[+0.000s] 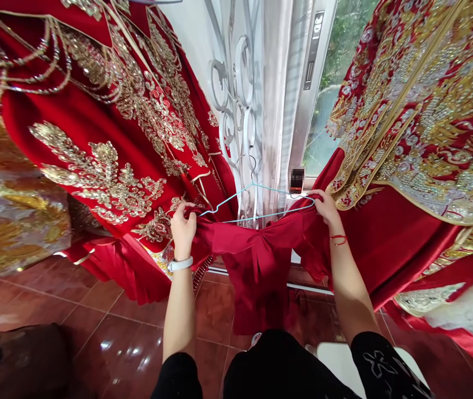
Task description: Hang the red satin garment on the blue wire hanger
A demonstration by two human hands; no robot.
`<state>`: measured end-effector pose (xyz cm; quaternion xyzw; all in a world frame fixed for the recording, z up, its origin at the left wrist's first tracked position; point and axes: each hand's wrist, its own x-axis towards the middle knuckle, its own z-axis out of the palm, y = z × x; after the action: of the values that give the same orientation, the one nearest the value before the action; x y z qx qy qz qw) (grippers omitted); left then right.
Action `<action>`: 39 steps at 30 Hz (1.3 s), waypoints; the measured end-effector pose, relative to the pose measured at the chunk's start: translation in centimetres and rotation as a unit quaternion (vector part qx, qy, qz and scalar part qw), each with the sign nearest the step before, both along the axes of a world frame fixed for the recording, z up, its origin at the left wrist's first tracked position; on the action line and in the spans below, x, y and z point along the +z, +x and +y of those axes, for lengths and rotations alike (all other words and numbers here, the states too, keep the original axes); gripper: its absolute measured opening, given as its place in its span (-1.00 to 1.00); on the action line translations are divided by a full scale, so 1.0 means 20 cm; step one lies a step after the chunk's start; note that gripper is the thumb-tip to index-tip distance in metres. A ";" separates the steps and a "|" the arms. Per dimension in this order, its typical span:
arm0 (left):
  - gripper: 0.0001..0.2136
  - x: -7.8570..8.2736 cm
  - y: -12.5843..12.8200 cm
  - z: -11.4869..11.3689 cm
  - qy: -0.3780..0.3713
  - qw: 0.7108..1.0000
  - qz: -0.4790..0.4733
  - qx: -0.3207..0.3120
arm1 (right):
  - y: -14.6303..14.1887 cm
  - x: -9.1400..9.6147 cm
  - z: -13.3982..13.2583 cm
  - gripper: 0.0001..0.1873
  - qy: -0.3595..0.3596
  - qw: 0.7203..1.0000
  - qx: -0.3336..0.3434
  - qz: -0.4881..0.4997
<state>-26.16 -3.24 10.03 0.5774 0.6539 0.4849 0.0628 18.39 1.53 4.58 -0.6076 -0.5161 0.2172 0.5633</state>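
Note:
A plain red garment (pixel 257 249) hangs from a light blue wire hanger (pixel 257 191) in front of me. My left hand (pixel 183 226) is closed on the garment's left top edge beside the hanger's left end. My right hand (pixel 325 208) grips the garment's right top edge at the hanger's right end. The cloth sags in folds between my hands and drops toward the floor. A white band sits on my left wrist and a red string on my right.
Heavy red robes with gold embroidery hang at the left (pixel 107 138) and right (pixel 419 111). A white ornate metal rack (pixel 236 100) and a sheer curtain stand ahead by a window (pixel 336 83). The floor (pixel 107 327) is glossy red-brown tile.

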 end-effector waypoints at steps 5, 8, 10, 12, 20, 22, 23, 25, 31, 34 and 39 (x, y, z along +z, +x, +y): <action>-0.67 -0.21 0.01 -0.11 0.001 0.999 0.020 0.041 | -0.07 -0.16 -0.11 -0.54 -0.065 0.995 0.021 0.068; -0.67 -0.33 -0.01 -0.14 0.002 0.999 0.040 0.019 | -0.12 -0.23 -0.14 -0.61 -0.039 0.997 0.040 0.049; -0.69 -0.37 -0.03 -0.16 -0.039 0.997 0.073 0.005 | -0.15 -0.25 -0.16 -0.65 -0.020 0.998 0.043 0.033; -0.70 -0.38 -0.04 -0.19 -0.118 0.985 0.124 -0.001 | -0.18 -0.26 -0.19 -0.66 -0.008 0.999 0.035 0.017; -0.72 -0.46 -0.03 -0.30 -0.257 0.913 0.315 -0.031 | -0.33 -0.22 -0.34 -0.66 0.016 1.000 -0.027 0.001; -0.76 -0.53 -0.03 -0.30 -0.232 0.931 0.280 -0.043 | -0.36 -0.20 -0.37 -0.66 0.016 0.999 -0.039 0.002; -0.78 -0.56 -0.04 -0.30 -0.216 0.945 0.243 -0.046 | -0.37 -0.19 -0.38 -0.65 0.018 0.999 -0.047 0.002; -0.83 -0.63 -0.04 -0.29 -0.202 0.971 0.113 -0.063 | -0.38 -0.17 -0.39 -0.65 0.021 0.998 -0.062 0.002; -0.67 -0.73 -0.07 -0.27 -0.277 0.910 -0.260 -0.169 | -0.35 -0.16 -0.42 -0.65 0.014 0.997 -0.073 0.005; -0.57 -0.74 -0.06 -0.30 -0.302 0.853 -0.376 -0.201 | -0.34 -0.16 -0.44 -0.64 0.009 0.997 -0.078 0.011; -0.60 -0.79 -0.02 -0.32 -0.279 0.835 -0.423 -0.218 | -0.35 -0.15 -0.46 -0.64 0.013 0.997 -0.082 0.004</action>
<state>-26.66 -9.70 -5.87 0.4017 0.5286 0.4528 0.5951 11.41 -7.61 1.56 -0.6398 -0.4649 0.1664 0.5890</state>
